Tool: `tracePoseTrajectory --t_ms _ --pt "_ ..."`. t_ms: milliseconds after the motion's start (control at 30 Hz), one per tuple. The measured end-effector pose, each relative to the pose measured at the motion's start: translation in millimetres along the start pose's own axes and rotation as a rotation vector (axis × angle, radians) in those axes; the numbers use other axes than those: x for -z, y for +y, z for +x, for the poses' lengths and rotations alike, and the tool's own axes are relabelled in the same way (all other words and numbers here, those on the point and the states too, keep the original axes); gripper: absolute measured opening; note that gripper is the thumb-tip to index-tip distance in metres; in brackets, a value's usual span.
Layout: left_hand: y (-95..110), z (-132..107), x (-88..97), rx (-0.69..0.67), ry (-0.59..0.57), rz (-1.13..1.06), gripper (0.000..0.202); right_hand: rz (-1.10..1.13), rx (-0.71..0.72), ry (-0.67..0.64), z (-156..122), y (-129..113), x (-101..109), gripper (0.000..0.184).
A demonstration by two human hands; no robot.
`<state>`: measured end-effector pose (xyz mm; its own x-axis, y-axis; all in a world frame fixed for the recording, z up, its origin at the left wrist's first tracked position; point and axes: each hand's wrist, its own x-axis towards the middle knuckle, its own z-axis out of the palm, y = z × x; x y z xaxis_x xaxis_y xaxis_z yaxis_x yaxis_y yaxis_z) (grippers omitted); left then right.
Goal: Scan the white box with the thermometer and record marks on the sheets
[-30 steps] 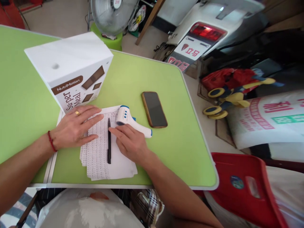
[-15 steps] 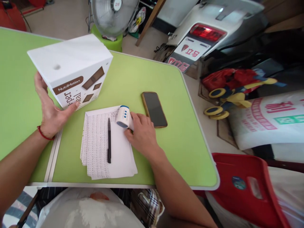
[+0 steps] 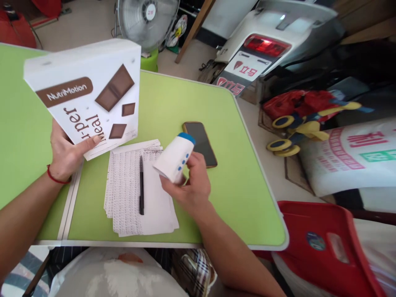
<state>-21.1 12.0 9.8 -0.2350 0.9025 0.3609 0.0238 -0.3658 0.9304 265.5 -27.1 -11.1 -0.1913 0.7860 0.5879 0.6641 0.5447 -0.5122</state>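
Observation:
My left hand [image 3: 69, 152] is closed on the lower edge of a white NutriMotion box [image 3: 77, 115], thumb across the front panel, which shows brown chocolate pieces. The box is tilted above the green table. In my right hand [image 3: 193, 183] is a white handheld scanner [image 3: 175, 156] with a blue end and blue dots; the fingers wrap round its grip, partly hidden. Below it lies a stack of written paper sheets [image 3: 126, 194], with a black pen [image 3: 141, 185] resting on top. A smartphone [image 3: 202, 142] in a brownish case lies just beyond my right hand.
The green table [image 3: 238, 198] has a metal rim and a seam at left. Past its far edge stands a fan [image 3: 150, 24]. On the right are a white scooter [image 3: 262, 33], a white printed sack [image 3: 359, 152] and a red chair [image 3: 321, 231].
My right hand has lifted the scanner off the paper and turned it toward the box. My left hand has tipped the box so its printed front faces me more.

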Motion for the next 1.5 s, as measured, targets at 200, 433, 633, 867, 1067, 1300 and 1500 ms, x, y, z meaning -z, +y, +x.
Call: tracePoseTrajectory --t_ms 200,433,633,867,1067,1300,1500 --pt "-2.2 -9.2 -4.6 0.107 -0.151 -0.135 0.043 0.504 -0.127 -0.159 -18.3 -23.2 -5.3 0.031" --pt "-0.5 -12.5 -5.6 0.258 -0.203 -0.022 0.055 0.717 -0.187 -0.361 -12.9 -39.1 -6.3 0.025" --pt "5.0 -13.9 -11.0 0.371 -0.235 -0.003 0.061 0.858 -0.345 -0.504 -9.0 -41.2 -10.6 0.029" --pt "7.4 -13.3 -11.7 0.374 -0.256 0.019 0.061 0.929 -0.415 -0.542 -6.2 -45.0 -15.2 0.034" --pt "10.0 -12.4 -12.9 0.370 -0.266 0.027 0.060 0.976 -0.410 -0.543 -5.2 -44.0 -17.9 0.033" --pt "10.0 -12.7 -12.0 0.360 -0.269 0.042 0.059 1.051 -0.417 -0.551 -6.3 -44.8 -20.1 0.033" --pt "9.5 -13.2 -11.8 0.351 -0.275 0.042 0.058 1.022 -0.422 -0.570 -8.0 -44.3 -21.7 0.037"
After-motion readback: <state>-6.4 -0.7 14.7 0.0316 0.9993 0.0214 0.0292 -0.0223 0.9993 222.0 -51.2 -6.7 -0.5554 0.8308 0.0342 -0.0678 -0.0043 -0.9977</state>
